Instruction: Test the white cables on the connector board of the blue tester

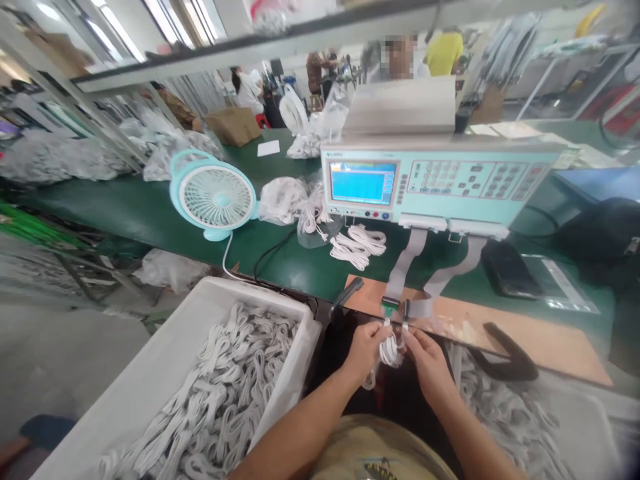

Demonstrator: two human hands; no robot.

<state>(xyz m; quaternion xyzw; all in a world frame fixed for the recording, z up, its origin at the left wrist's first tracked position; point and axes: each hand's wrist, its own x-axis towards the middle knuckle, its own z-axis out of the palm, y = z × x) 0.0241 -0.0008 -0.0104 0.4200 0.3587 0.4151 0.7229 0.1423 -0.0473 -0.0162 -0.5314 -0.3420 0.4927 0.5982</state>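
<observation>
Between my two hands hangs a coiled white cable (pixel 390 351), just past the front edge of the bench. My left hand (pixel 369 340) is closed with a pinch on one end of it, right at a small green connector board (pixel 389 305). Pinched in my right hand (pixel 424 348) is the cable's other end, by a dark connector (pixel 407 309). Grey ribbon cables (pixel 400 270) run from these connectors up to a light-blue cable tester (pixel 440 183) with a lit blue screen. Whether the plugs are fully seated is too small to tell.
At left stands a white bin (pixel 200 293) full of coiled cables; another bin (pixel 575 413) is at right. A blue fan (pixel 215 197), bundled white cables (pixel 357 245) and a black phone (pixel 511 268) lie on the green bench. A clamp (pixel 505 357) grips the wooden board (pixel 560 345).
</observation>
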